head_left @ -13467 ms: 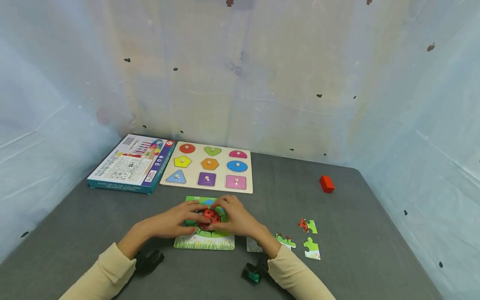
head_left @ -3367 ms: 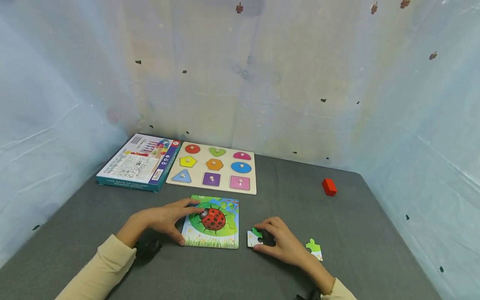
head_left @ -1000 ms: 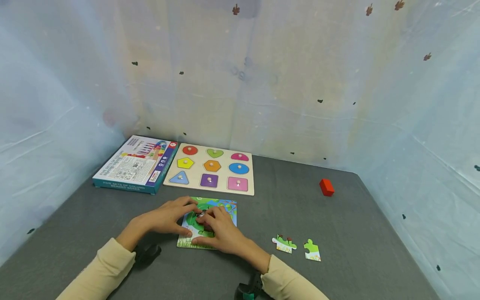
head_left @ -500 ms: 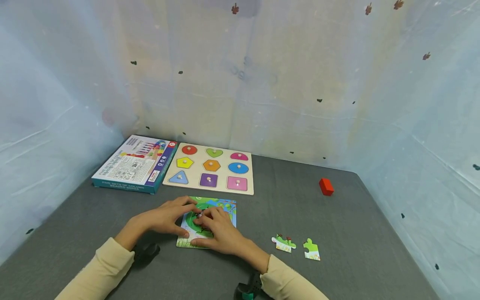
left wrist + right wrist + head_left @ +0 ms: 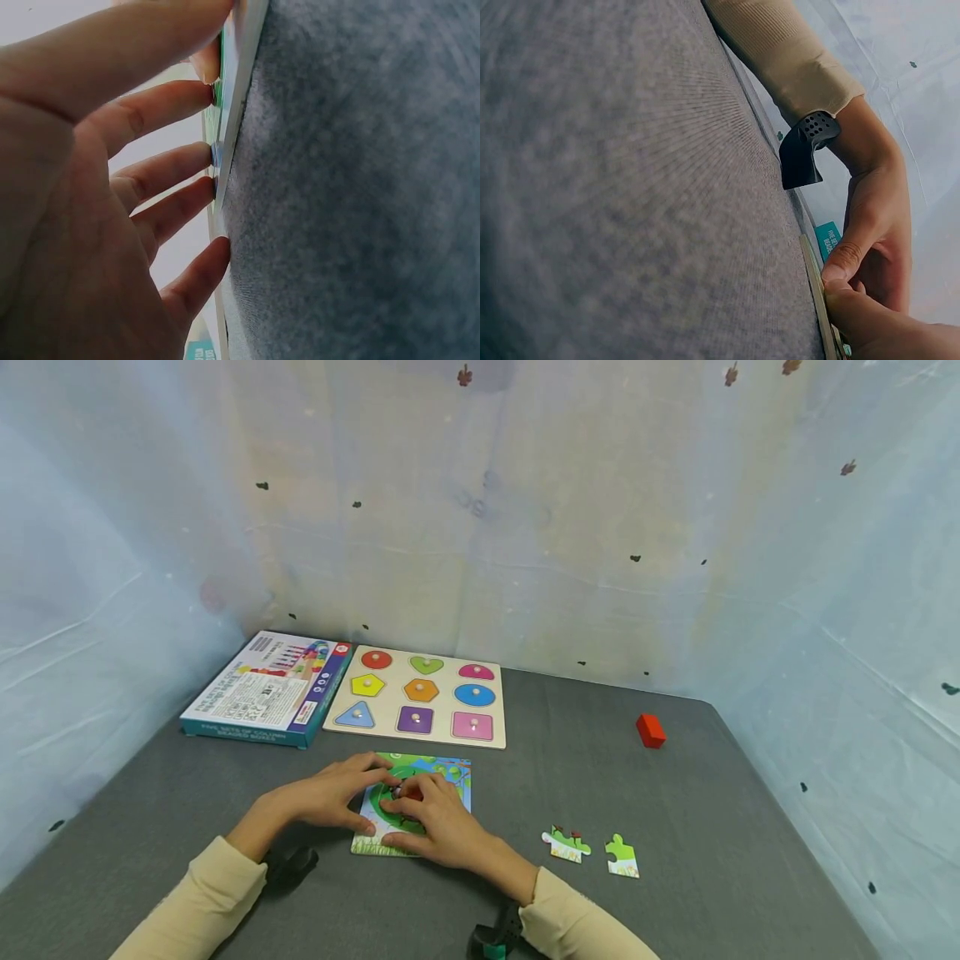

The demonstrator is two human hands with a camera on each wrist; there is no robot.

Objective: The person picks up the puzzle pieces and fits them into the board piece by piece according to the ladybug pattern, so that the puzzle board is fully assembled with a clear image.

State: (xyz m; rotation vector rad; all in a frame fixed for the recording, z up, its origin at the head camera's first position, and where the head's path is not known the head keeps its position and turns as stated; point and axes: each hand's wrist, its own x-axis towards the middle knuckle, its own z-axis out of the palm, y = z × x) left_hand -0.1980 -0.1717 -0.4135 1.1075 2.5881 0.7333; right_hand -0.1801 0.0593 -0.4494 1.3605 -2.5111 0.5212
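In the head view, a person bends to a picture puzzle (image 5: pixel 455 770) lying flat on a gray counter (image 5: pixel 420 914). The left hand (image 5: pixel 318 800), fingers spread, touches it from its left; the right hand (image 5: pixel 446 828) sets bent fingers on its middle, whether pinching anything cannot be told. Right of the puzzle lie a wide jigsaw piece (image 5: pixel 566 845) and a narrower jigsaw piece (image 5: pixel 622 857); a red block (image 5: pixel 651 732) sits behind them. Just behind the puzzle is a shape board (image 5: pixel 393 683); behind to its left, a box (image 5: pixel 255 693). In the left wrist view, fingertips meet the puzzle's face. In the right wrist view, thumbs overlap at the puzzle's edge.
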